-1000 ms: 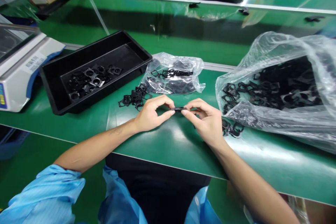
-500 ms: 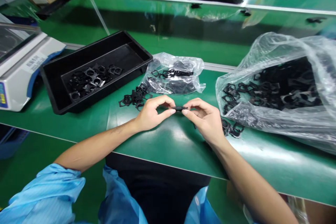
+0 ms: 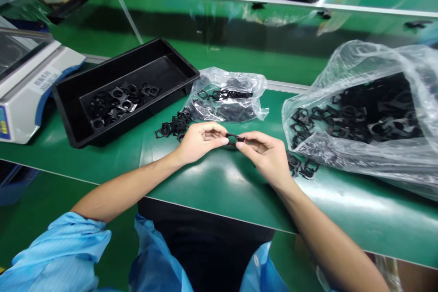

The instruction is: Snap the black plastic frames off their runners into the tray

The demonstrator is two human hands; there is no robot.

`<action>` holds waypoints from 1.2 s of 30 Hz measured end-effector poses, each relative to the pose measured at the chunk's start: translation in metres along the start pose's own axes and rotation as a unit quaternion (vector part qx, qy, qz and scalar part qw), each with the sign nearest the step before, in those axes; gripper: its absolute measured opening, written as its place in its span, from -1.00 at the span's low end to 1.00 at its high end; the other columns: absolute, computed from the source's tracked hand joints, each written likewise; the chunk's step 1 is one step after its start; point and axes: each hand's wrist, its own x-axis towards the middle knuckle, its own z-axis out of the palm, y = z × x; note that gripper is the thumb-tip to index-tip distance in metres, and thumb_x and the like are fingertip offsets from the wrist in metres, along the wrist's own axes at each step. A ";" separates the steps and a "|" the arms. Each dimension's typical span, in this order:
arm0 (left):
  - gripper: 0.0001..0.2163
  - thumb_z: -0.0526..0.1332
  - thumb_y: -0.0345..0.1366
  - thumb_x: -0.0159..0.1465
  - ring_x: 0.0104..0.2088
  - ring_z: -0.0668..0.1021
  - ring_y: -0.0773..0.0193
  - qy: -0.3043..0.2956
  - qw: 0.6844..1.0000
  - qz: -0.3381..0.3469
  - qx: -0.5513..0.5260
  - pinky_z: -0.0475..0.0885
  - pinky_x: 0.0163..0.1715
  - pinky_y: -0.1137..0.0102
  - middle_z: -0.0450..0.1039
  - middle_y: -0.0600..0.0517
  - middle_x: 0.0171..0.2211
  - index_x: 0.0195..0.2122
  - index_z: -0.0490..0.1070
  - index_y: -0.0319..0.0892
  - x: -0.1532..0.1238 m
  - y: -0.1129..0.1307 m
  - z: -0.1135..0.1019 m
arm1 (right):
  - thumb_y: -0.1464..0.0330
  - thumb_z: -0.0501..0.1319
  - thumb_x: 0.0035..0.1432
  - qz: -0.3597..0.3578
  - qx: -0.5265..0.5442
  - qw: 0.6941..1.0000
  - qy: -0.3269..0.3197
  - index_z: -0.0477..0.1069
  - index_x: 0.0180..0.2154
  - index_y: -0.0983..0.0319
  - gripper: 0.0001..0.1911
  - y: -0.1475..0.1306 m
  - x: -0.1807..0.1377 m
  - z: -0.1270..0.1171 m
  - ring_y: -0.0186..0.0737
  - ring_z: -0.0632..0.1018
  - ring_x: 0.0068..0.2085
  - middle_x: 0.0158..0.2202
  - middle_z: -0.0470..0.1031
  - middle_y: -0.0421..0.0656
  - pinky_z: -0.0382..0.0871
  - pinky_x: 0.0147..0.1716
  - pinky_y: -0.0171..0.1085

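Observation:
Between my hands, a little above the green tabletop [image 3: 205, 182], is a small black plastic ring-shaped part [image 3: 236, 136] with a round opening. My left hand [image 3: 201, 142] pinches its left end between thumb and fingers. At its right end, my right hand [image 3: 265, 151] grips it the same way. A loose pile of similar black parts [image 3: 173, 127] lies just beyond my left hand. More loose parts [image 3: 303, 166] lie beside my right hand, partly hidden by it. Behind my hands is a clear plastic bag [image 3: 232, 82] with black parts in it.
To the left stands a black tray [image 3: 137, 73] holding several black parts, beside a white and blue weighing scale [image 3: 44, 77]. A large clear bag [image 3: 359, 155] of black parts lies open at the right. A see-through panel [image 3: 219, 23] runs along the back.
The black part has been tilted from nearly edge-on, so its round opening now shows. The fingers of both hands have shifted slightly around it.

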 end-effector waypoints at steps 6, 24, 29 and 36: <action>-0.67 0.51 -0.14 0.03 -0.37 0.67 0.24 0.000 0.984 -0.140 -0.107 0.61 -0.19 0.33 0.64 -0.03 -0.39 -0.33 0.58 -0.30 0.001 0.012 0.001 | 0.11 0.52 -0.08 0.015 0.021 1.000 -0.004 0.61 -0.34 0.24 -0.64 0.000 0.001 -0.001 -0.21 0.63 -0.33 -0.34 0.64 -0.14 0.58 -0.20 -0.22; -0.74 0.49 -0.18 0.07 -0.32 0.63 0.26 -0.065 0.987 -0.124 -0.074 0.56 -0.20 0.38 0.62 -0.01 -0.36 -0.33 0.62 -0.26 0.001 0.016 -0.003 | 0.15 0.42 0.08 -0.020 -0.042 0.999 -0.008 0.56 -0.45 0.26 -0.70 -0.002 -0.001 -0.001 -0.26 0.57 -0.43 -0.44 0.56 -0.14 0.53 -0.34 -0.27; -0.67 0.51 -0.16 0.05 -0.34 0.60 0.30 -0.136 0.966 -0.175 -0.132 0.53 -0.21 0.38 0.58 -0.01 -0.36 -0.30 0.55 -0.28 0.004 0.018 -0.009 | 0.12 0.46 0.02 0.029 0.010 0.999 -0.039 0.55 -0.48 0.25 -0.68 -0.007 0.000 0.000 -0.28 0.56 -0.47 -0.53 0.54 -0.18 0.52 -0.36 -0.29; -0.67 0.50 -0.15 0.09 -0.37 0.61 0.32 -0.130 0.959 -0.184 -0.170 0.50 -0.25 0.41 0.54 0.02 -0.41 -0.31 0.47 -0.27 0.005 0.020 -0.006 | 0.07 0.49 -0.06 0.038 0.035 0.998 -0.028 0.54 -0.47 0.24 -0.63 -0.005 -0.001 0.002 -0.27 0.56 -0.49 -0.53 0.52 -0.20 0.51 -0.39 -0.28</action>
